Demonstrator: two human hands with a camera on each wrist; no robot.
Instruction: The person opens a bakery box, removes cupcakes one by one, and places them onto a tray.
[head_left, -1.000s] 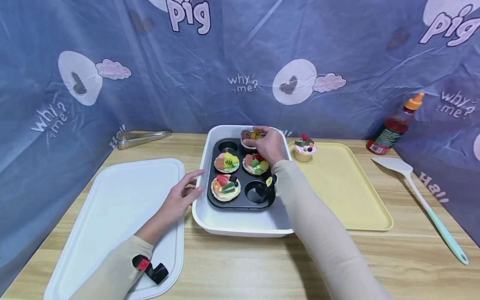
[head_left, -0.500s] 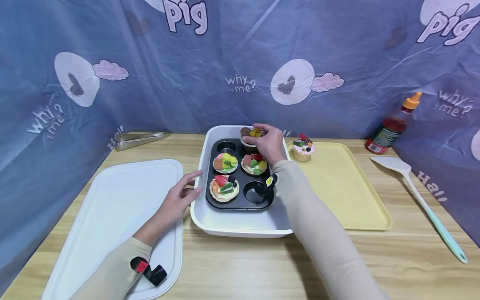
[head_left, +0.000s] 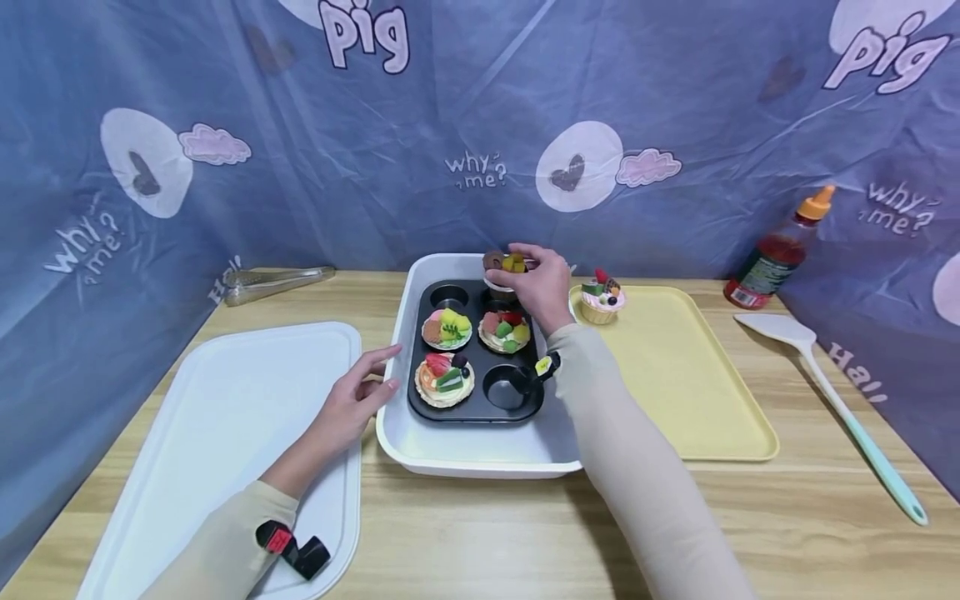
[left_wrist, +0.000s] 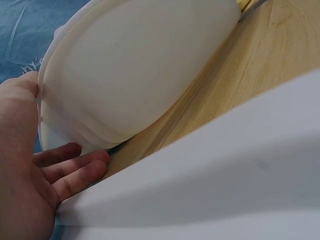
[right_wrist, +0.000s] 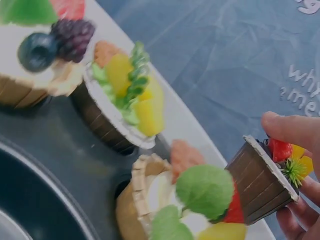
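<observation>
My right hand (head_left: 542,286) pinches a toy cupcake (right_wrist: 264,180) with a brown cup and fruit on top, thumb and fingers around its upper edge. It is tilted, over the far right cup of a black muffin tin (head_left: 480,408). Three fruit tarts sit in the tin: one with yellow fruit (head_left: 447,329), one with green leaves (head_left: 504,332), one with strawberry and blackberry (head_left: 444,380). The tin lies in a white basin (head_left: 480,468). My left hand (head_left: 352,402) rests at the basin's left rim, fingers against the outer wall (left_wrist: 140,65) in the left wrist view.
A white tray (head_left: 225,417) lies left, a yellow tray (head_left: 697,392) right with another cupcake (head_left: 601,298) on its far left corner. Metal tongs (head_left: 273,283) lie at the back left; a sauce bottle (head_left: 776,254) and a white-and-green spatula (head_left: 832,400) are at the right.
The head view has shifted slightly, so the basin and trays appear a little further left. The cupcake in my right hand has risen a little relative to the tin. The left hand stays at the rim.
</observation>
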